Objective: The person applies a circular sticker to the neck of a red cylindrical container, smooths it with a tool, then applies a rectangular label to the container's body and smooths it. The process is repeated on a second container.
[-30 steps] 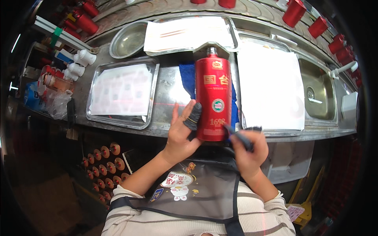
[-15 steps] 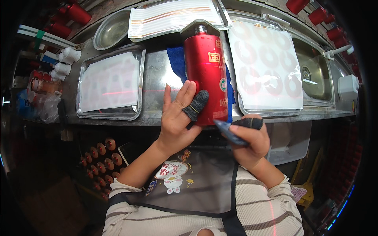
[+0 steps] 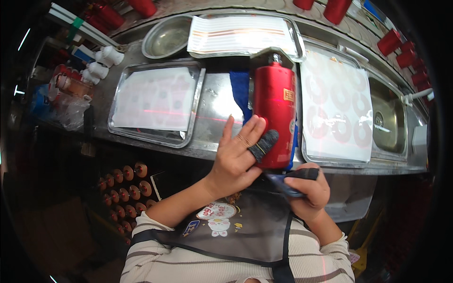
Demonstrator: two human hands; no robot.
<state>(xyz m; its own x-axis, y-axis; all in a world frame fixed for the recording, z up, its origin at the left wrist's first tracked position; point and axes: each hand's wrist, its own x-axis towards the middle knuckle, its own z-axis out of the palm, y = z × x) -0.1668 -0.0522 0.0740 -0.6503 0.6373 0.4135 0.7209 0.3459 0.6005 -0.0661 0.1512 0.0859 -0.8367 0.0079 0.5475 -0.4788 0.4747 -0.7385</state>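
Observation:
A red metallic bottle [image 3: 274,113] with gold print and a bare silver neck lies at the counter's front edge, its base toward me and its neck in a dark angled holder [image 3: 255,60]. Against its left side rests my left hand [image 3: 238,153], fingers stretched and spread, the thumb near the base. A dark grey finger cot [image 3: 265,145] covers one of its fingers. My right hand [image 3: 309,193], also with a dark finger cot [image 3: 304,174], is closed on a blurred blue translucent flat piece [image 3: 286,185] just below the bottle's base. Blue cloth [image 3: 239,92] shows under the bottle.
Left of the bottle sits a metal tray [image 3: 198,96] with a translucent sheet. Striped label sheets [image 3: 240,35] lie behind, beside a metal bowl [image 3: 167,37]. To the right are a sheet of ring-shaped labels [image 3: 337,113] and a sink [image 3: 389,118]. More red bottles [image 3: 389,42] stand around.
The whole view has shifted, so the counter sits further right and lower. The bottle has turned slightly, its gold print moving toward its right side. Both hands keep nearly the same places at it.

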